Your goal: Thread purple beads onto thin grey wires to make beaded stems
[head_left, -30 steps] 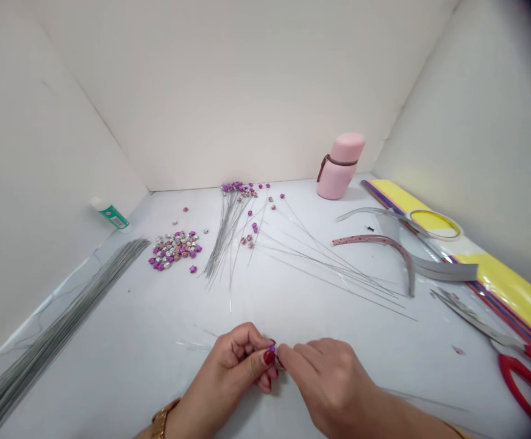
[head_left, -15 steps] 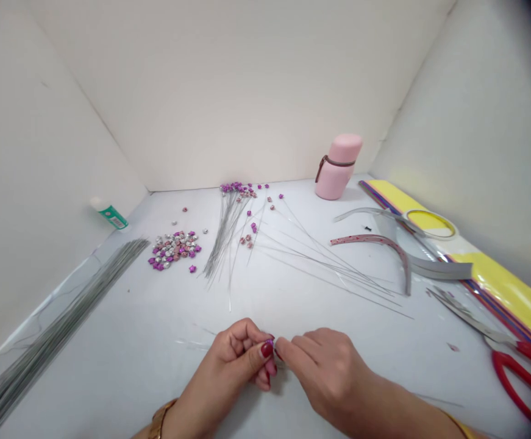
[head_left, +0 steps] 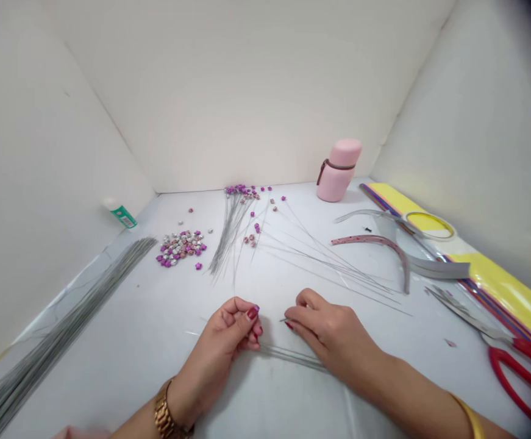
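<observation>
My left hand (head_left: pixel 231 327) is closed, with a small purple star (head_left: pixel 256 308) pinched between thumb and forefinger; the fingers hide most of it. A short way to the right, my right hand (head_left: pixel 322 320) is closed in a pinch on a thin, dark, pointed thing (head_left: pixel 284 319). Only its tip shows, pointing left toward the star, with a gap between the two. Several thin wires (head_left: pixel 292 355) lie on the table below and between both hands, partly covered by the right hand.
A pile of folded stars (head_left: pixel 181 249) and a long wire bundle (head_left: pixel 77 317) lie at left, near a glue stick (head_left: pixel 123 216). Star-tipped wires (head_left: pixel 228 235) lie ahead. At right are a pink flask (head_left: pixel 338 171), paper strips (head_left: pixel 375 239), tape roll (head_left: pixel 430 224) and red-handled scissors (head_left: pixel 498 341).
My hands have moved apart and farther up the table. The right hand has drawn away from the star, and the pointed tip in it now shows. The star stays in my left hand.
</observation>
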`<move>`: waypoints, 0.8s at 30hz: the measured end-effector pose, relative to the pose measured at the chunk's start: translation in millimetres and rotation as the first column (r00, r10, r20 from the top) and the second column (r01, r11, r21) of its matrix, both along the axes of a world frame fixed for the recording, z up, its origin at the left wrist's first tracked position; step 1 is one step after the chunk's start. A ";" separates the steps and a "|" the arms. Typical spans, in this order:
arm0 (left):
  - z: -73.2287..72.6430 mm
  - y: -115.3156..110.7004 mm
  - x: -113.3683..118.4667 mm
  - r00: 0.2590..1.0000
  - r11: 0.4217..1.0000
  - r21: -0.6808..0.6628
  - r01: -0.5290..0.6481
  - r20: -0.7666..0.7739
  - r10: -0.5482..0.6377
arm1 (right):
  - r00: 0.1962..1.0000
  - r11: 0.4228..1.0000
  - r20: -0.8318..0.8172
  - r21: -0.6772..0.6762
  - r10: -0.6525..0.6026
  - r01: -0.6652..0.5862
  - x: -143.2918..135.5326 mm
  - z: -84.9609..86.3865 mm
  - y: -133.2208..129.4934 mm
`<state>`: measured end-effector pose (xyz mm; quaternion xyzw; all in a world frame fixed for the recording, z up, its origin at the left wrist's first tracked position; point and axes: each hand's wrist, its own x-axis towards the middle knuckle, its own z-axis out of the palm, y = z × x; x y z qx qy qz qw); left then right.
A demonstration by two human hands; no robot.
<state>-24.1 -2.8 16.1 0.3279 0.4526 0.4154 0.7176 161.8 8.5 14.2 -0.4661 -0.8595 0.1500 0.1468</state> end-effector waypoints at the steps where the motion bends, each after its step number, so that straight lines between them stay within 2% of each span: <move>1: -0.9 0.6 -0.6 1.000 1.000 -0.005 -0.017 0.019 0.017 | 1.000 0.999 -0.010 -0.030 0.012 -0.012 -1.2 1.1 -2.4; 5: -2.2 2.3 -2.5 0.994 0.998 -0.044 -0.034 0.102 0.038 | 0.996 0.986 0.038 -0.151 0.080 -0.074 -9.1 0.6 -11.9; 10: -1.2 3.0 -4.5 0.992 0.999 -0.024 -0.045 0.118 0.047 | 0.983 0.983 0.135 -0.153 0.124 -0.103 -15.8 -5.6 -16.1; 16: 3.2 4.1 -10.2 0.991 0.994 0.043 -0.103 0.087 0.099 | 0.991 0.977 0.099 -0.200 0.093 -0.072 -10.4 2.2 -12.3; 20: 6.1 6.2 -14.7 0.991 0.987 0.099 -0.129 0.051 0.124 | 0.988 0.977 0.144 -0.210 0.059 -0.028 -7.5 8.4 -7.4; 24: 7.3 8.8 -18.5 0.979 0.971 0.128 -0.202 0.017 0.202 | 0.991 0.970 0.130 -0.243 0.011 0.021 -6.9 9.6 -6.3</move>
